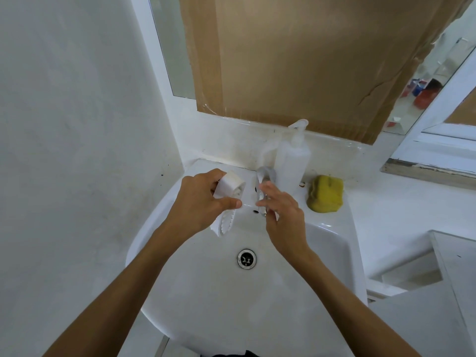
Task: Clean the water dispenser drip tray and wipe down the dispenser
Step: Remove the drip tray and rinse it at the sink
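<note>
Over the white sink (332, 243), the left hand (203, 202) clamps the white drip tray (229, 188) at far left, the right hand (282, 210) grips the tap (265, 181), and a yellow sponge (325, 193) sits at right.

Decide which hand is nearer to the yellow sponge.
Right. The right hand is at the tap, just left of the yellow sponge; the left hand, holding the white drip tray, is farther left.

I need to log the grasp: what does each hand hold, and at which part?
The left hand grips the white drip tray around its middle, over the sink. The right hand rests on the faucet; a firm grip cannot be told.
</note>
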